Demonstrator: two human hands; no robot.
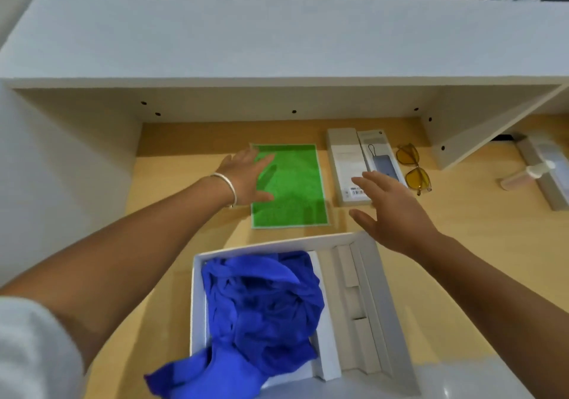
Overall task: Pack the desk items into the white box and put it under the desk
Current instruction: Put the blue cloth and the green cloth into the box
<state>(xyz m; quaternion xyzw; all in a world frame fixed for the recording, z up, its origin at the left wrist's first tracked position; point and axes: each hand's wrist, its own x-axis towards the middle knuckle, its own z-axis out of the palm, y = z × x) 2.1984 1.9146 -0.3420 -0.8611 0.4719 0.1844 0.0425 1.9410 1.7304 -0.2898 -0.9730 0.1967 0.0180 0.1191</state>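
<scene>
A white box (197, 303) stands open at the desk's near edge, with a crumpled blue cloth (261, 306) in it that spills over the front rim. Behind it a green cloth (295, 192) lies flat on the wooden desk. My left hand (246, 177), with a bracelet on the wrist, rests open on the green cloth's left edge. My right hand (391, 211) hovers open above the desk between the green cloth and a pale product box (345, 158). A second product box (380, 152) and yellow-lensed glasses (412, 167) lie to the right.
A white shelf (277, 41) overhangs the back of the desk, with a slanted support (480, 134) at the right. A small white bottle (523, 177) lies on its side at the far right beside a grey tray (545, 171). Cardboard dividers (354, 303) fill the white box's right side.
</scene>
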